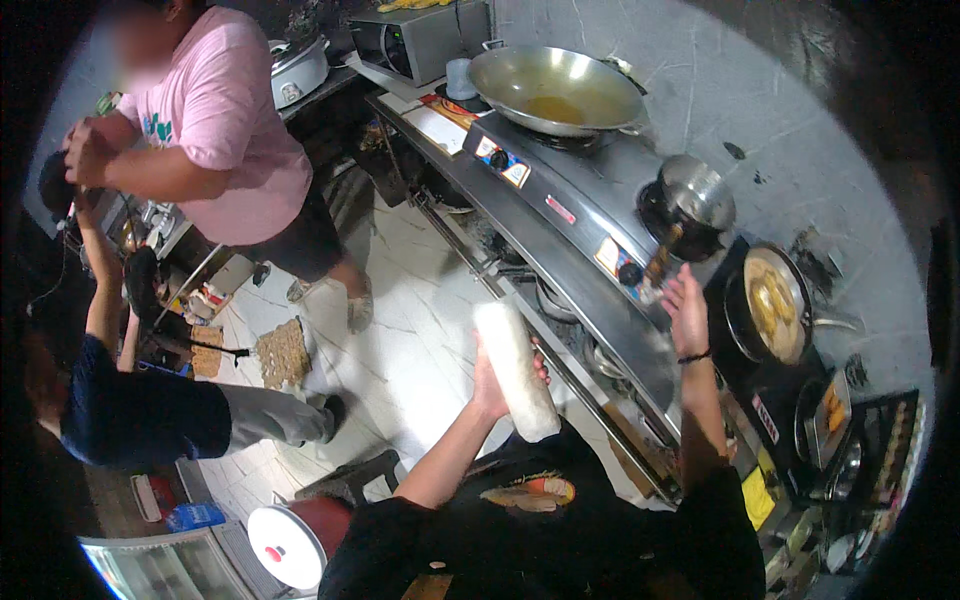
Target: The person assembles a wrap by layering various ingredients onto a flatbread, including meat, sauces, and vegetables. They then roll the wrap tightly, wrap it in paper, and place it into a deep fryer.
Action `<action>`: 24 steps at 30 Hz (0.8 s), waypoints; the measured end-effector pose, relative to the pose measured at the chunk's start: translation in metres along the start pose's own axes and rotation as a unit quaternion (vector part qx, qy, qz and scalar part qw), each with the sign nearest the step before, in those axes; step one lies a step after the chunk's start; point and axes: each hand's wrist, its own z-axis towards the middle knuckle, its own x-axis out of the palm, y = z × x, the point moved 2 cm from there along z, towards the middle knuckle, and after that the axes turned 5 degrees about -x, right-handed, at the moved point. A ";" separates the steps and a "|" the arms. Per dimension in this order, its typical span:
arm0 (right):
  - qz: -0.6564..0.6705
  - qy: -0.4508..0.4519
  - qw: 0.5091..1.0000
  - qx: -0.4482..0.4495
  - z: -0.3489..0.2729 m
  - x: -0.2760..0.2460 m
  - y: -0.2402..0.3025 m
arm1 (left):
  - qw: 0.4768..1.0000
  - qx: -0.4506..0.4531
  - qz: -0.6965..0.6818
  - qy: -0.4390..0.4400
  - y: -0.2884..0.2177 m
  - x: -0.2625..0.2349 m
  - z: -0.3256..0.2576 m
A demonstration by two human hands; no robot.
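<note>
My left hand (pixel 492 385) grips a long white roll (pixel 516 368), held tilted in front of my chest. My right hand (pixel 686 308) is raised with its fingers spread, holding nothing, just in front of the steel stove counter (pixel 590 270). It is nearest a stove knob (pixel 630 273) and a covered steel pot (pixel 694 195). A black band circles my right wrist.
A large wok (pixel 555 88) with oil sits on the far burner. A pan of fried food (pixel 772 303) stands at the right, with trays beyond. A person in a pink shirt (pixel 225 120) and another in dark blue (pixel 120 410) stand at left. Microwave (pixel 415 40) at the back.
</note>
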 end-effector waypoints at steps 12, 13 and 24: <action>0.040 -0.172 0.981 0.081 0.089 0.043 -0.026 | 0.785 -0.191 0.581 0.097 -0.167 0.010 0.156; -0.021 -0.157 0.985 0.064 0.070 0.056 -0.014 | 0.772 -0.236 0.571 0.149 -0.183 -0.017 0.168; -0.076 -0.512 0.835 0.188 -0.273 0.266 -0.126 | 0.569 -0.810 0.102 0.095 -0.187 -0.072 0.145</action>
